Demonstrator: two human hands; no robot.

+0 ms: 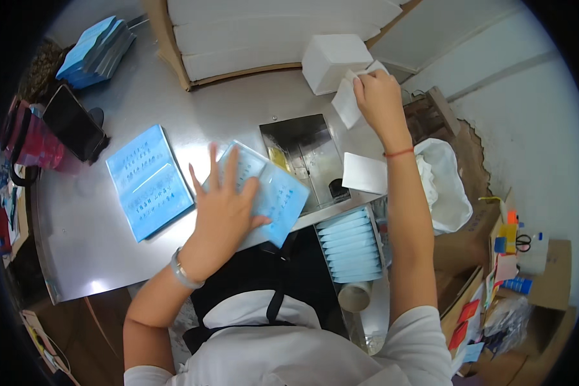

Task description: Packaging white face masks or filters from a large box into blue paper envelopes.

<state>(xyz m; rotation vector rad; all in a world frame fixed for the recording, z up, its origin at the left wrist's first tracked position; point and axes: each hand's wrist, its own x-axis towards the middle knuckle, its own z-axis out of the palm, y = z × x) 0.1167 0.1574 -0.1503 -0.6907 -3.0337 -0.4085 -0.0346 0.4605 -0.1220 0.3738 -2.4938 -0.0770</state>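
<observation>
A light-blue printed flat packet (282, 204) lies slanted at the front edge of the metal table. My left hand (225, 202) is over it with its fingers spread, partly covering it. To its left rests a stack of blue printed packets or sheets (149, 183). At the back right my right hand (381, 96) is closed on a thin white sheet (347, 106), beside a white block-like stack (336, 61); how many layers it grips is hidden. Below that hand, a white square piece (365, 172) sits by a dark recessed panel (315, 154) in the tabletop.
An open drawer holds a row of blue packets (347, 248) and a roll (355, 297). Left stand a phone (74, 122), a pink jug (42, 145) and more blue packets (93, 55). Right is a white-lined bin (457, 186); white stacks in a carton (276, 32) line the back.
</observation>
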